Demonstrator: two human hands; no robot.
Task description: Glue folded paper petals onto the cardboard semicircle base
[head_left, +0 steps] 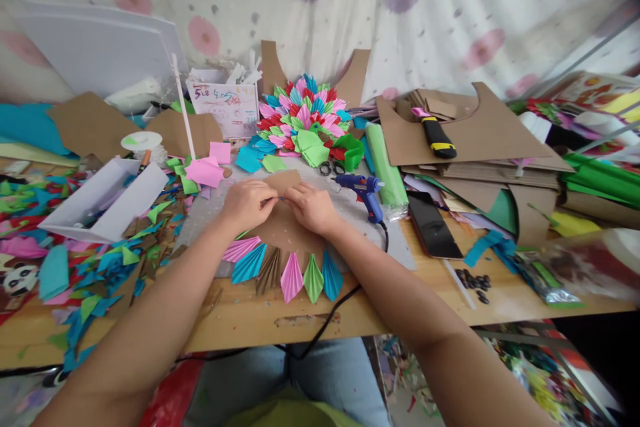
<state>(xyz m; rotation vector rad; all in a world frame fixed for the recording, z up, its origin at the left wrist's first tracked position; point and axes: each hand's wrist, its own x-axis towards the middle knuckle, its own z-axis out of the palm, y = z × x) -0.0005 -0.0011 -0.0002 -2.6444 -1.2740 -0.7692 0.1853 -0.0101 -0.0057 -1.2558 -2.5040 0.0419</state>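
My left hand (249, 204) and my right hand (311, 208) meet at the middle of the table, with thumbs and fingers pinched close together. Whatever is between the fingertips is too small and covered to make out. Beneath them lies a brown cardboard piece (290, 230). Along its near edge fan several pleated paper petals, among them a pink petal (292, 277), a green petal (313, 278), a blue petal (249, 263) and a brown petal (269, 270). To the right of my right hand, a blue glue gun (365, 193) lies on the grey mat (400, 250).
Behind my hands stands a colourful paper-petal piece (305, 113). On the right are a phone (434, 225), stacked cardboard (480, 177) with a utility knife (438, 137), and black beads (475, 281). A white box (100, 203) and paper scraps (107, 280) cover the left. The black cord (330, 323) crosses the table's front edge.
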